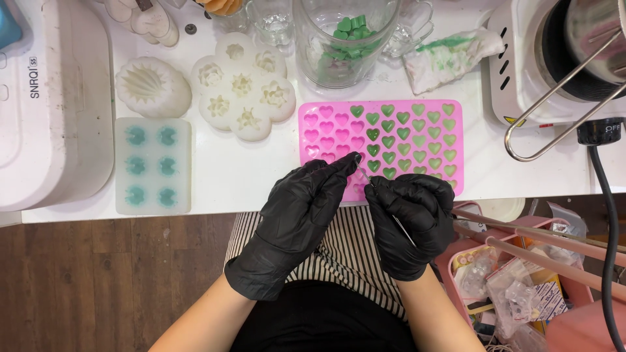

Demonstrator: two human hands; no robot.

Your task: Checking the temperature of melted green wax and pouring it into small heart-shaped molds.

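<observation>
- Lying flat near the table's (248, 189) front edge: pink heart mould (381, 145), right-hand cells filled green, left-hand ones empty.
- Pressing down at the tray's 7 o'clock corner with the left hand (297, 218), fingertips together on the silicone, gripping nothing.
- Pinching a thin metal tool (399, 227) in the right hand (409, 218), fingers closed around it, tip aiming toward 11 o'clock.
- Working best, probably, by bracing the tray firmly and prying gently, one cell at a time.
- Standing at 12 o'clock beyond the tray: glass jar (344, 39) holding green hearts.

Both bare forearms reach forward side by side, the black-gloved left hand (297, 218) with fingers (342, 166) stretched to a point, the gloved right hand (411, 221) curled in a pinch close beside it.
</observation>
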